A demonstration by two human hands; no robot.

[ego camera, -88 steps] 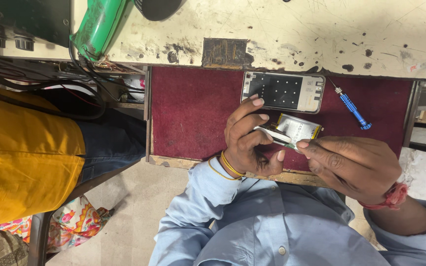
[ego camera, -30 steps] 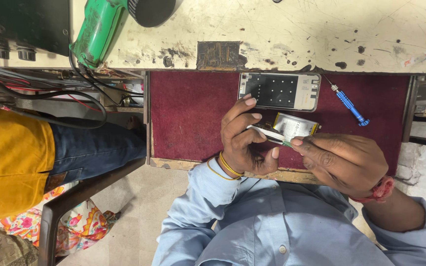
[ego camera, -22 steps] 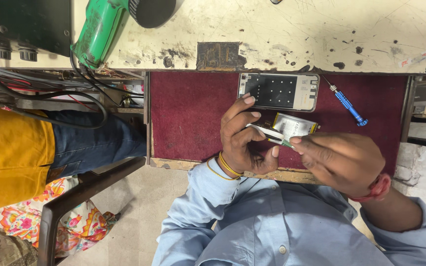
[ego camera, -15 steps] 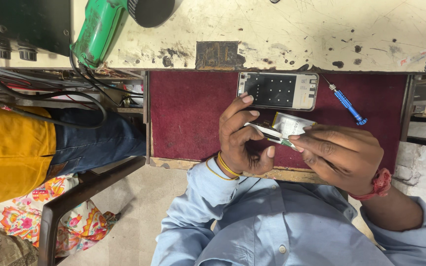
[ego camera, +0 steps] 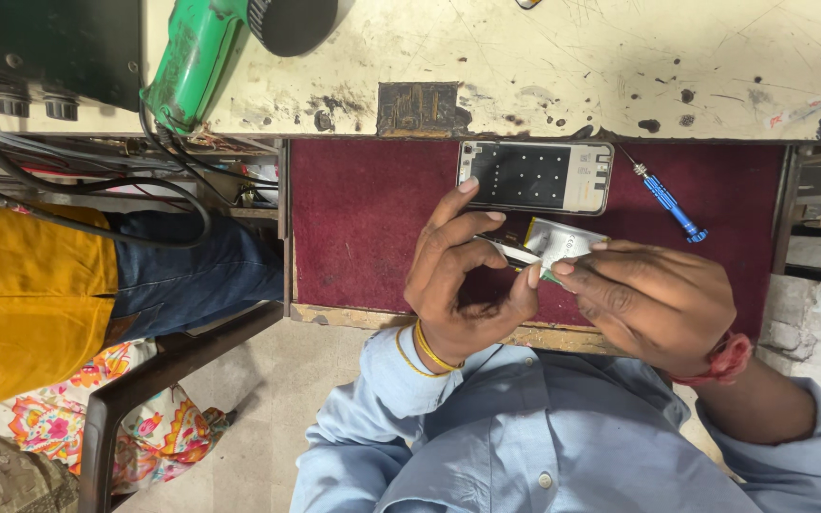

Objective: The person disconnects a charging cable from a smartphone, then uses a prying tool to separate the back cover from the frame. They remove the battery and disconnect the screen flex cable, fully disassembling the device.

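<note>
Together both hands, left and right, pinch a small silver part between them, above the maroon mat

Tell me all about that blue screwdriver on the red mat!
The blue screwdriver is small and thin, with a ribbed blue handle that looks like plastic and a short silver metal shaft. It lies flat and slanted on the dark red mat, tip pointing up toward the worn cream table edge. It sits just right of the opened phone. Nothing touches it; both hands are apart from it.
</note>
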